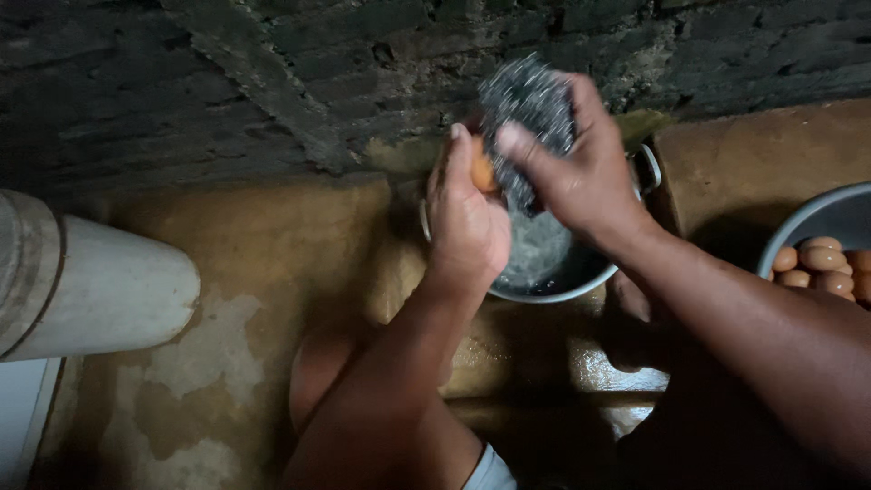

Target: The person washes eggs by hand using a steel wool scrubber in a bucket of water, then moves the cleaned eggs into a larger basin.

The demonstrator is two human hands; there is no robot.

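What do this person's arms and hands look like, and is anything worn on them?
Both arms are bare from wrist to as far up as the picture shows: no sleeves, gloves, watch or bracelets in view. The left hand and right hand show no rings that I can make out in the dim light. A bit of white cloth shows at the bottom edge, near the left arm.

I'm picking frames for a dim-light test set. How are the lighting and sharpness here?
Head view: dim overall, the brick wall and lower right corner nearly black. The left hand, egg and scouring pad in the right hand are lit but slightly soft. Small glints show on the water in the pot. The white pipe is brightest.
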